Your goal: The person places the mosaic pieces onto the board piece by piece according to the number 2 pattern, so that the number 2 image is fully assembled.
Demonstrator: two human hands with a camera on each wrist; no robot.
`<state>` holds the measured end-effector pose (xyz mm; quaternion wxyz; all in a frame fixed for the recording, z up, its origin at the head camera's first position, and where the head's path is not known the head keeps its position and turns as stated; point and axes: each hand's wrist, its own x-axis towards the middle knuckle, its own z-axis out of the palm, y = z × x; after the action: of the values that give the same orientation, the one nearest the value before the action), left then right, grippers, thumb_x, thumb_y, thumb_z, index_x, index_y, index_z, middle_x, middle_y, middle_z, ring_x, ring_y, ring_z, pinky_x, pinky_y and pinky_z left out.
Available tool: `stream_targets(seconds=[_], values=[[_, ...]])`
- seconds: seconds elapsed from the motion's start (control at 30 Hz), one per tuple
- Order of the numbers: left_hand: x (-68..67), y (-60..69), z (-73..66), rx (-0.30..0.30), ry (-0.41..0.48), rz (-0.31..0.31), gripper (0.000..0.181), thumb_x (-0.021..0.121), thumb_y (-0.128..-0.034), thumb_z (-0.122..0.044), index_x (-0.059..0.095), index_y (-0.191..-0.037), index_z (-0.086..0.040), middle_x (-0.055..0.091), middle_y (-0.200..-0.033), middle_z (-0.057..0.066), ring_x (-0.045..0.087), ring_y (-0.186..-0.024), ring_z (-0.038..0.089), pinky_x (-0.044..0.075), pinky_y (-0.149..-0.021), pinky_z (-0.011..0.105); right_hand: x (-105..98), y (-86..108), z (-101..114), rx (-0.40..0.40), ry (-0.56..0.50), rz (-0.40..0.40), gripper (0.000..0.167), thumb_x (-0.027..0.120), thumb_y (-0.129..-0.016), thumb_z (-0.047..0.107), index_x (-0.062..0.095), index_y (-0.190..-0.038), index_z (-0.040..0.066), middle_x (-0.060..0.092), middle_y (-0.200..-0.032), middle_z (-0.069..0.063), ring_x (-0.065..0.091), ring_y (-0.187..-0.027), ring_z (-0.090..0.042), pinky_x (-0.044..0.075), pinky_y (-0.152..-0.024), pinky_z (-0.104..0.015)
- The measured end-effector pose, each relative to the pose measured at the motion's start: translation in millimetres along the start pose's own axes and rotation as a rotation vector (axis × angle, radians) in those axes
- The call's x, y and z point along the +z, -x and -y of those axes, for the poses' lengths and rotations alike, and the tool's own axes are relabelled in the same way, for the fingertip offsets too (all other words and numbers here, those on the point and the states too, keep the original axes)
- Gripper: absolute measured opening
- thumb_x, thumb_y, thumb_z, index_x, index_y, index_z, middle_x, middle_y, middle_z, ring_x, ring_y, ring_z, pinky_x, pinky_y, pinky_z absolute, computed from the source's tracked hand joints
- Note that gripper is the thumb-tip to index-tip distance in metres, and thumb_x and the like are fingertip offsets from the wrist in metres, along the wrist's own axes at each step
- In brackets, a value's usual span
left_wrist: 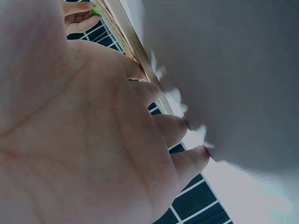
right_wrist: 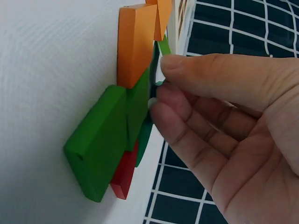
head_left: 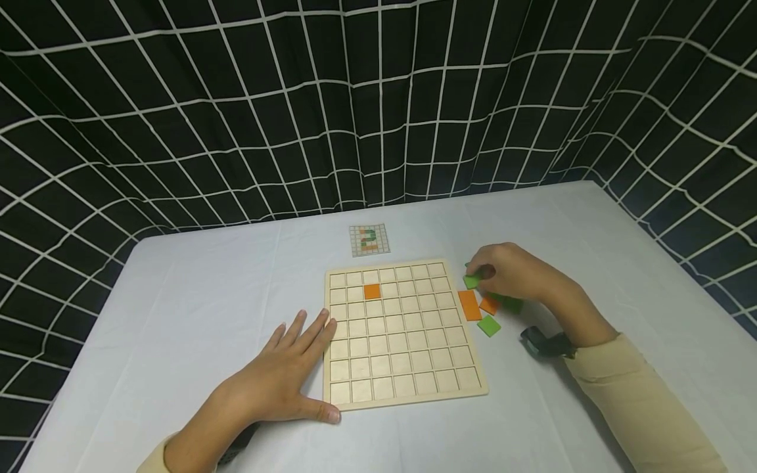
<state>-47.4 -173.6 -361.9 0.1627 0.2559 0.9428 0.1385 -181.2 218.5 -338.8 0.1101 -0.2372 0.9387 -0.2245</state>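
My left hand (head_left: 278,384) lies with fingers spread at the left edge of a pale wooden grid board (head_left: 408,361), fingertips touching its rim and the thumb by its lower left corner. One orange square tile (head_left: 372,291) sits in a cell near the board's upper left. Off the board's right side, my right hand (head_left: 514,272) has its thumb and fingers bent at a light green tile (head_left: 471,282), seemingly pinching it. The right wrist view shows dark green tiles (right_wrist: 100,140), a red tile (right_wrist: 125,175) and an orange tile (right_wrist: 136,44) beside the fingertips.
A small printed grid card (head_left: 369,240) with a coloured pattern lies behind the board. An orange rectangular tile (head_left: 470,305) and another light green tile (head_left: 489,326) lie by the board's right edge. A dark curtain with white grid lines (head_left: 355,105) rises behind the white table (head_left: 195,295).
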Motion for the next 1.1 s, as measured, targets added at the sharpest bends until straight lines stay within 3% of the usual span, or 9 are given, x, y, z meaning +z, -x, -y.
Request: stream_targets(seconds=[0.17, 0.87, 1.1], values=[[0.4, -0.4, 0.3, 0.001, -0.003, 0.003, 0.129, 0.061, -0.068, -0.087, 0.018, -0.161, -0.008, 0.006, -0.167, 0.01, 0.0, -0.15, 0.042, 0.01, -0.116, 0.065, 0, -0.5, -3, -0.019, -0.037, -0.013, 0.023, 0.078, -0.078, -0.009, 0.078, -0.096, 0.006, 0.071, -0.104, -0.008, 0.061, -0.084, -0.02, 0.055, -0.077, -0.038], [-0.6, 0.2, -0.6, -0.013, 0.011, 0.016, 0.129, 0.061, -0.0677, -0.087, 0.018, -0.161, -0.009, 0.005, -0.168, 0.008, -0.001, -0.151, 0.041, 0.008, -0.116, 0.063, 3, -1.2, 2, 0.043, -0.107, -0.074, 0.021, 0.078, -0.081, -0.005, 0.079, -0.099, 0.006, 0.073, -0.104, -0.007, 0.064, -0.095, -0.026, 0.055, -0.083, -0.043], [0.1, 0.0, 0.5, 0.0, 0.004, 0.01, 0.129, 0.06, -0.0687, -0.087, 0.017, -0.161, -0.009, 0.005, -0.167, 0.009, 0.0, -0.15, 0.041, 0.008, -0.116, 0.064, 7, -4.9, 10, 0.041, -0.183, -0.07, 0.019, 0.078, -0.082, -0.004, 0.077, -0.098, 0.005, 0.073, -0.101, -0.007, 0.066, -0.08, -0.019, 0.056, -0.075, -0.037]])
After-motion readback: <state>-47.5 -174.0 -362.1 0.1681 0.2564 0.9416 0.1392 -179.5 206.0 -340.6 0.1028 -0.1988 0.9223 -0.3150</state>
